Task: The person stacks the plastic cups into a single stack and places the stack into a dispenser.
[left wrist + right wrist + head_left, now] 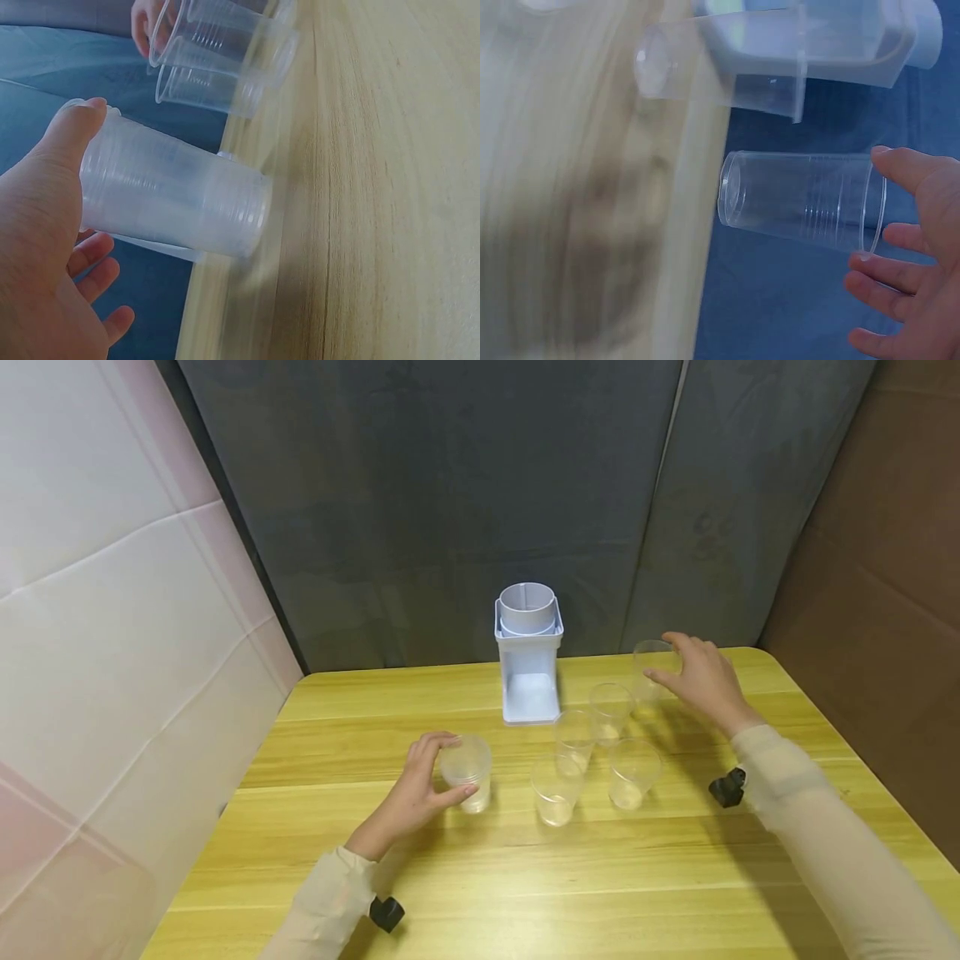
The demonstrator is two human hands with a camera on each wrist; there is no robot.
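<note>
Cup stack [467, 765] in left hand [415, 787], cup [650, 665] in right hand [703, 680]

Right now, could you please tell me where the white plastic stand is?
In the head view, the white plastic stand is just right of centre at the far side of the table, with a clear cup near its front right corner.

Two bare hands, long sleeves. Behind left hand [415, 789]: left sleeve [318, 902], pale beige, plain cloth, soft creases, cuff bunched at the wrist. Left block [386, 913] at that cuff, on the side facing the other hand: small, black, angular. Behind right hand [708, 681]: right sleeve [802, 810], same beige, wrinkled near the cuff. Right block [727, 787] alike, black, faceted; finer detail too small to read.
</note>
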